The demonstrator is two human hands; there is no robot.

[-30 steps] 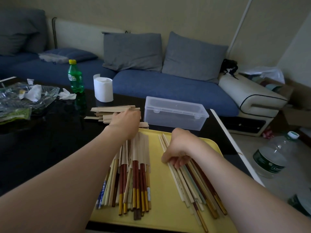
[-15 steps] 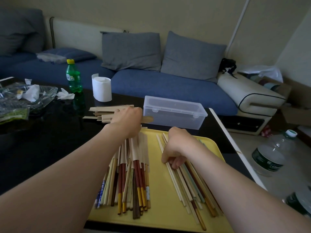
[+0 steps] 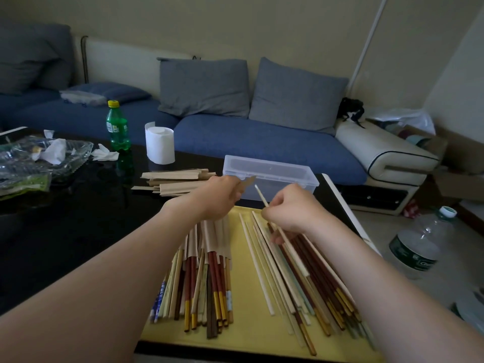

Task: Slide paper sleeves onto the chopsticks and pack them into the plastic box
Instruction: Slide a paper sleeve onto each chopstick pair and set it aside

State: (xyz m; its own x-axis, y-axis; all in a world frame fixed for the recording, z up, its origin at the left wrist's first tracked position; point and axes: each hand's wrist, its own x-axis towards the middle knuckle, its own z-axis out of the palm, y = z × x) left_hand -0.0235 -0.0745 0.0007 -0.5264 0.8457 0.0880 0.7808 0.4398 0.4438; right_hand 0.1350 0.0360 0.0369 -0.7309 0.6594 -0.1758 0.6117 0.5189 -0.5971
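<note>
Change vs 1 s ago: right hand (image 3: pixel 290 209) was down on the loose pile of bare chopsticks (image 3: pixel 319 281), fingers curled in among them. Now it's up off the pile, pinching one pale wooden chopstick (image 3: pixel 262 197), narrow tip raised toward the upper left. Left hand (image 3: pixel 218 199) was over by the stack of tan paper sleeves (image 3: pixel 175 180) on the black table (image 3: pixel 65 231), centre-left of frame. Half a second ago it already had one. Now it grips that single tan paper sleeve (image 3: pixel 247 182), end poking out to the right, just in front of the clear plastic box (image 3: pixel 272 174).

Sleeve end and chopstick tip: near, not touching, small gap, centre of frame. Can't tell whether the sleeve mouth is open.

Meaning (judgement): pick is done for both parts, insertion is next. Tip needs lining up with the sleeve mouth. The paper looks flimsy and will likely buckle if the tip catches the edge.

Progress: batch of sleeved chopsticks (image 3: pixel 209 247) lies on the left half of the flat yellow tray (image 3: pixel 243 289), bare ones on the right half, plenty left. Box sits beyond the tray, top centre. It looks lidded with nothing visibly packed inside, so packing probably hasn't started.
</note>
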